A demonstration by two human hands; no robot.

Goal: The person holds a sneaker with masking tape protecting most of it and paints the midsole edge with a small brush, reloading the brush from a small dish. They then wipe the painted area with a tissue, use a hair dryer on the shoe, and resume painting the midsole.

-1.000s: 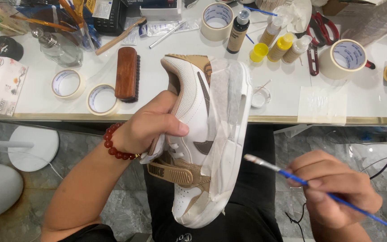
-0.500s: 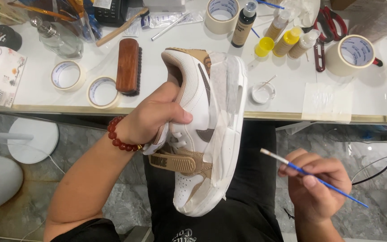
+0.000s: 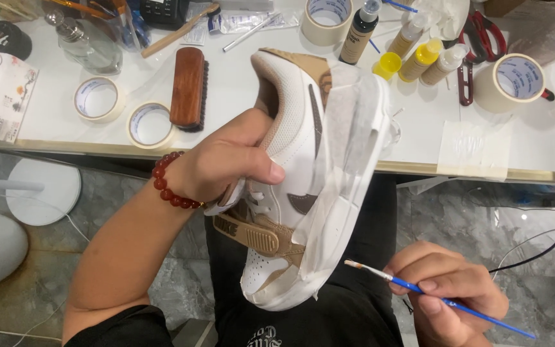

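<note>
My left hand [image 3: 226, 160] grips a white and tan sneaker [image 3: 293, 186] by its opening, holding it on its side over my lap with the toe toward me. Strips of pale masking tape [image 3: 348, 160] cover the sole's side. A red bead bracelet [image 3: 168, 183] circles that wrist. My right hand [image 3: 448, 292] pinches a thin blue-handled paintbrush [image 3: 419, 292] at the lower right. The bristle tip points left, just short of the sneaker's toe edge.
A white table [image 3: 245, 96] lies ahead with its edge behind the sneaker. On it are rolls of tape [image 3: 97, 99], a wooden brush [image 3: 187, 87], small paint bottles [image 3: 419, 58], a yellow cap [image 3: 387, 64], red scissors [image 3: 476, 38] and a taped mug [image 3: 515, 80].
The sneaker has tilted slightly and come nearer the camera. My right hand with the paintbrush has moved left, bringing the tip closer to the sneaker's toe.
</note>
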